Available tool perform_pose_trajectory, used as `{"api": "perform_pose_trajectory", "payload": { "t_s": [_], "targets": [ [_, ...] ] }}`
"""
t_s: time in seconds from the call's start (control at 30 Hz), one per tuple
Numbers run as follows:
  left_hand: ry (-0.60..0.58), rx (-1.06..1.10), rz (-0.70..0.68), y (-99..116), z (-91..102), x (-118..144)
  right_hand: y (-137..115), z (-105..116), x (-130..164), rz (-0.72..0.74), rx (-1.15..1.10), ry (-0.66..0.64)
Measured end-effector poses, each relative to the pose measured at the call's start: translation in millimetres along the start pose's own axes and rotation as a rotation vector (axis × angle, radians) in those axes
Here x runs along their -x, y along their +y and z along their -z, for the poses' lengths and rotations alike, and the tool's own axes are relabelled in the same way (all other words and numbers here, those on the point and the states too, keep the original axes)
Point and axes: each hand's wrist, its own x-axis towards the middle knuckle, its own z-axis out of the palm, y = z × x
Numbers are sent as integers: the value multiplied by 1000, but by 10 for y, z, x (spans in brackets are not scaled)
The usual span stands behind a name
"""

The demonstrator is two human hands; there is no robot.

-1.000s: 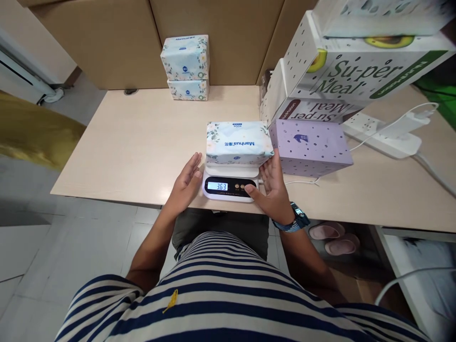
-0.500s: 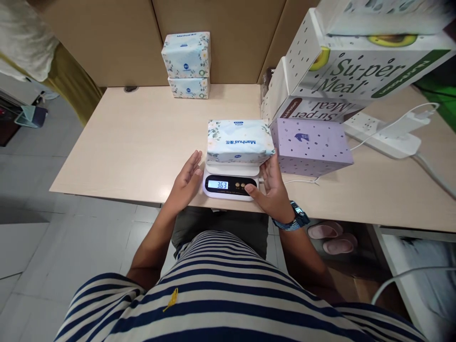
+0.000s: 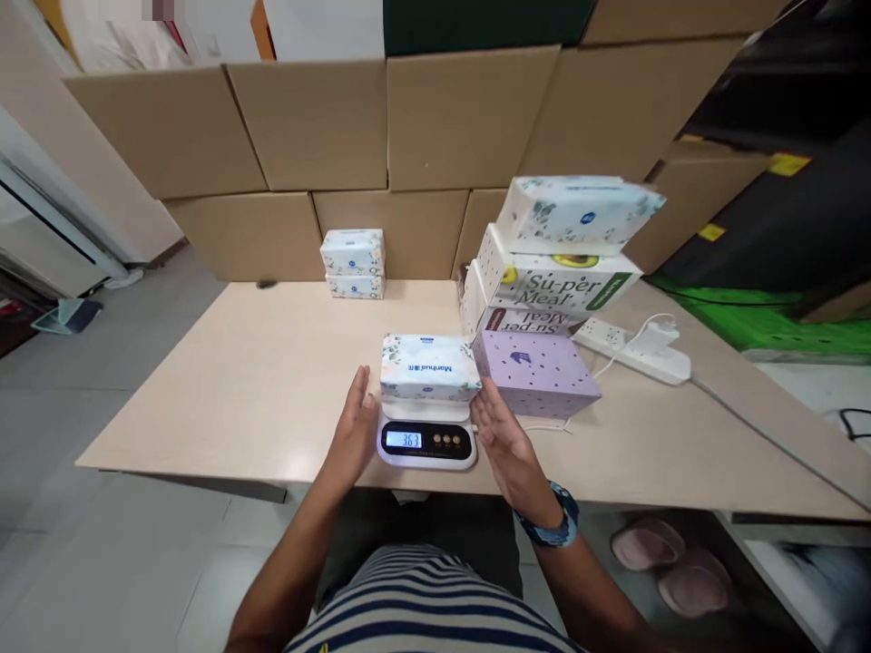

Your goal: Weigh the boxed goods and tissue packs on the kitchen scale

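Stockroom or packing area: cardboard cartons (image 3: 319, 127) stacked along wall, scale (image 3: 426, 442) on plain table (image 3: 259, 381)

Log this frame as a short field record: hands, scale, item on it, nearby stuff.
left hand: open, flat beside the scale's left edge, holding nothing
right hand: open, at the scale's right side, holding nothing
scale: small white digital kitchen scale, display reads 363
on scale: pale floral soft tissue pack
right of it: lilac dotted cardboard box, white Su-per Meal cartons stacked behind
far edge: two stacked tissue packs
surface: light wooden table
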Motion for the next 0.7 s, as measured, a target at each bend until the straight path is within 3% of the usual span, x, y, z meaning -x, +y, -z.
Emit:
{"api": "perform_pose_trajectory", "payload": {
  "t_s": [0.1, 0.23, 0.43, 0.5, 0.6, 0.7],
  "targets": [
    [59, -37, -6, 213, -111, -63, -128, -58, -67, -69, -54, 21],
    [-50, -68, -92, 403, -188, 31, -315, -184, -117, -127, -43, -44],
    [50, -134, -363, 616, 115, 568, -809, -404, -27, 39, 115, -217],
    [120, -250, -479, 764, 258, 594, -1057, -497, -77, 144, 176, -309],
    [258, -391, -642, 1122, 421, 247, -1438, -672, -428, 293, 238, -374],
    [325, -425, -794, 1659, 502, -493, -1840, -903, -1142, 413, 210, -369]
  ]
}}
